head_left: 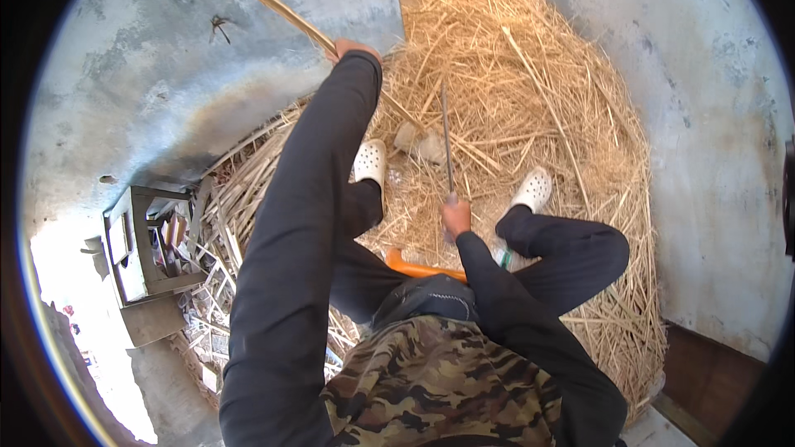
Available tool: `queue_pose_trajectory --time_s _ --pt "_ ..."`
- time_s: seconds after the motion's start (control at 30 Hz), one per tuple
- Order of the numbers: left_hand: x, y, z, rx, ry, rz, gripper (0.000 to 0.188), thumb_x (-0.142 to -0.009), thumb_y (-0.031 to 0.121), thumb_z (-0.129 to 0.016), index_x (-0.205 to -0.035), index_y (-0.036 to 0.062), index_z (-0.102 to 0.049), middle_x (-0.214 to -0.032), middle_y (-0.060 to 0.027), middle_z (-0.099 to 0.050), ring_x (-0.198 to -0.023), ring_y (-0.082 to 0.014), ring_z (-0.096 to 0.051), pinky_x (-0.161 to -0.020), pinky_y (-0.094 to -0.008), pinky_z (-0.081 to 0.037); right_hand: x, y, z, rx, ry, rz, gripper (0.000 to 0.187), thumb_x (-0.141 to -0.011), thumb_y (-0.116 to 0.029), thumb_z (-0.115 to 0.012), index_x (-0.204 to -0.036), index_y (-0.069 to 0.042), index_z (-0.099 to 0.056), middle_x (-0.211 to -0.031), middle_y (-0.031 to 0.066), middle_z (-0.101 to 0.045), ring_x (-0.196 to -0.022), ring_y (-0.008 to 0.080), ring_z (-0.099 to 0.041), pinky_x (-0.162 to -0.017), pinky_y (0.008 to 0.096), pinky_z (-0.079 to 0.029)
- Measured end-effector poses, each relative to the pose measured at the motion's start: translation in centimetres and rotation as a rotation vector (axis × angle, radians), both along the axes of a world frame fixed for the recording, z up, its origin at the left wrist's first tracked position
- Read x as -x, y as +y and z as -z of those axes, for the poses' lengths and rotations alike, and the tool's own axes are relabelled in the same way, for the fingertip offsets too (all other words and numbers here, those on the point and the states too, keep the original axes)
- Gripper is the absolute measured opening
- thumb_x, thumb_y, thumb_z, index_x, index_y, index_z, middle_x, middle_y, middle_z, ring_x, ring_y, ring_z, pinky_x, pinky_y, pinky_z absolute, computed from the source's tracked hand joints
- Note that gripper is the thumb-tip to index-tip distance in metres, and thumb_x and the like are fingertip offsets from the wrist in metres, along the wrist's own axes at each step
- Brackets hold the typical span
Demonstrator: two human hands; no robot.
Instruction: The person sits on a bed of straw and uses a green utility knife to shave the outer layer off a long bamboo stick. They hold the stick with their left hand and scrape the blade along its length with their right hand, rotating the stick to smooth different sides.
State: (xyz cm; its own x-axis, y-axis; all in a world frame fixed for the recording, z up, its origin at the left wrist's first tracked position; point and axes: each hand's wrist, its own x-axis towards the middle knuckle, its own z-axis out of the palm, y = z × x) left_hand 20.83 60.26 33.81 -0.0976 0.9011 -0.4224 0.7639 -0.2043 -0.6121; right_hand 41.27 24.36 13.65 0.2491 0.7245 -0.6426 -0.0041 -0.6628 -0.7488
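Note:
My left hand, stretched out to the far left, is closed around a long split bamboo strip. The strip rises toward the upper left, and its lower end slants down to a pale block on the ground. In front of my body, my right hand grips the handle of a long, thin knife, its dark blade seen nearly edge-on and pointing away from me. The blade is to the right of the block and apart from the strip. Sleeve and wrist partly hide my left fingers.
Straw-like shavings and strips cover the ground. My feet in white clogs stand either side of the block. An orange plastic seat is under me. Grey walls rise on both sides; a wooden cabinet stands left.

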Motion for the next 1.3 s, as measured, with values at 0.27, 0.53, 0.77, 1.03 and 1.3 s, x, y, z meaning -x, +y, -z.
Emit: queue_pose_trajectory --time_s 0.27,0.53,0.77,1.03,1.3 --pt "-1.6 2.3 1.0 0.055 0.068 0.012 0.003 -0.079 0.025 -0.062 -0.078 0.0274 -0.063 -0.068 0.0067 -0.054 -0.06 -0.0116 -0.048 -0.057 -0.0359 -0.038 1.6 -1.6 -0.1 0.075 -0.259 -0.153 0.018 -0.08 -0.014 -0.063 -0.084 0.003 -0.064 -0.074 0.0163 -0.066 -0.068 0.0299 -0.067 -0.062 0.0426 -0.048" --pt "-1.3 0.5 -0.2 -0.014 0.093 -0.041 0.028 -0.089 0.025 -0.06 -0.114 0.0235 -0.071 -0.108 0.0014 -0.069 -0.106 -0.0165 -0.064 -0.079 -0.0304 -0.046 1.2 0.3 0.5 -0.47 -0.048 0.075 0.02 -0.078 -0.008 -0.065 -0.067 -0.001 -0.05 -0.058 0.0098 -0.055 -0.051 0.0222 -0.058 -0.052 0.0364 -0.046" --pt "-0.9 -0.9 -2.0 -0.039 -0.036 0.052 0.012 -0.079 0.032 -0.072 -0.089 0.026 -0.068 -0.087 0.0058 -0.064 -0.081 -0.0087 -0.056 -0.068 -0.0356 -0.044 0.5 -2.2 1.3 0.102 -0.344 -0.137 0.018 -0.078 -0.014 -0.063 -0.082 0.003 -0.06 -0.063 0.0126 -0.059 -0.053 0.0286 -0.057 -0.055 0.0459 -0.046" --pt "0.4 -3.7 -4.7 0.036 0.007 -0.059 0.028 -0.085 0.029 -0.065 -0.112 0.0251 -0.072 -0.102 0.0056 -0.069 -0.091 -0.0072 -0.062 -0.072 -0.0329 -0.048 1.3 0.5 3.6 -0.35 -0.106 -0.01 0.012 -0.077 -0.011 -0.061 -0.073 -0.002 -0.053 -0.055 0.0076 -0.051 -0.042 0.0203 -0.052 -0.04 0.0372 -0.042" --pt "3.9 -9.7 -6.2 0.078 -0.129 -0.112 0.044 -0.087 0.058 -0.062 -0.109 0.0217 -0.073 -0.106 -0.0003 -0.072 -0.1 -0.0196 -0.068 -0.076 -0.0361 -0.052 -1.5 -2.7 3.4 0.106 -0.124 -0.063 0.024 -0.079 -0.017 -0.062 -0.082 0.006 -0.059 -0.066 0.0156 -0.059 -0.053 0.0256 -0.058 -0.047 0.0425 -0.044"
